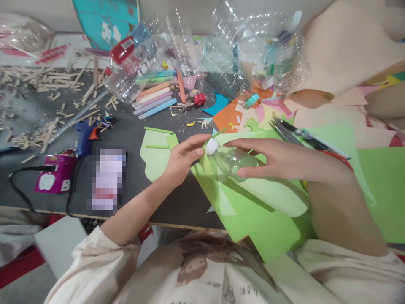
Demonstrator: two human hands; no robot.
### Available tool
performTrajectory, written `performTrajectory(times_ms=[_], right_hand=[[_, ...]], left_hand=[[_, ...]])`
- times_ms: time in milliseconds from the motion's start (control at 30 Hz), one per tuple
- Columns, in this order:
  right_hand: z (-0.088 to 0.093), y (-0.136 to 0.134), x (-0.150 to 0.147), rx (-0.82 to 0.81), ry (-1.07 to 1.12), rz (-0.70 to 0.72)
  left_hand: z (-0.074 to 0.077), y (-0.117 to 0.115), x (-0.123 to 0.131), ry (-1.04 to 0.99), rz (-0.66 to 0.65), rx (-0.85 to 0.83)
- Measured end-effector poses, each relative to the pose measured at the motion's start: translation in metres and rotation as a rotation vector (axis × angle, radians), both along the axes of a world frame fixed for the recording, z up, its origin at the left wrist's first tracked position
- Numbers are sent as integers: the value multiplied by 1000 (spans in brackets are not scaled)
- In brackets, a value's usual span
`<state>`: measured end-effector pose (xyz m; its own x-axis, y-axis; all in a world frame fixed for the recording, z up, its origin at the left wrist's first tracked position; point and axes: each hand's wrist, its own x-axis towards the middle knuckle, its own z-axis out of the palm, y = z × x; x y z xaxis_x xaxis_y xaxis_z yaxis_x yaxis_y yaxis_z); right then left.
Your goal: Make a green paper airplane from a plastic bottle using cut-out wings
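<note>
A small clear plastic bottle [232, 162] with a white cap lies tilted in my right hand [268, 156], thumb on its near side and fingers over its far side. The cap points left. Beside the cap, my left hand [188, 156] is closed, thumb and fingers around a light green paper piece [207, 164]; its grip is partly hidden. Under the bottle are bright green sheets [253, 219] and a pale green rounded cutout [281, 196]. Left of my left hand lies another pale green cutout [155, 162] with green strips.
A phone [107, 181], a purple box [55, 173] and a blue glue gun [84, 137] are at the left. Wood sticks [53, 80], markers [155, 99] and clear bottles [221, 63] fill the back. Scissors [287, 131] and a pen [313, 137] lie behind my right hand.
</note>
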<state>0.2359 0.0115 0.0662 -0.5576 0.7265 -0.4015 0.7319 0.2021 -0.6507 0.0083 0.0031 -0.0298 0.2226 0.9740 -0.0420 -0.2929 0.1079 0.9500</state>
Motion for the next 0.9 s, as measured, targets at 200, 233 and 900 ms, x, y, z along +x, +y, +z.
performTrajectory(times_ms=[200, 233, 900], right_hand=[[0, 0, 1, 26, -53, 42], [0, 0, 1, 30, -60, 45], [-1, -14, 6, 172, -120, 75]], left_hand=[[-2, -1, -1, 8, -90, -29], [-1, -1, -1, 9, -110, -32], [19, 10, -23, 463, -372, 341]])
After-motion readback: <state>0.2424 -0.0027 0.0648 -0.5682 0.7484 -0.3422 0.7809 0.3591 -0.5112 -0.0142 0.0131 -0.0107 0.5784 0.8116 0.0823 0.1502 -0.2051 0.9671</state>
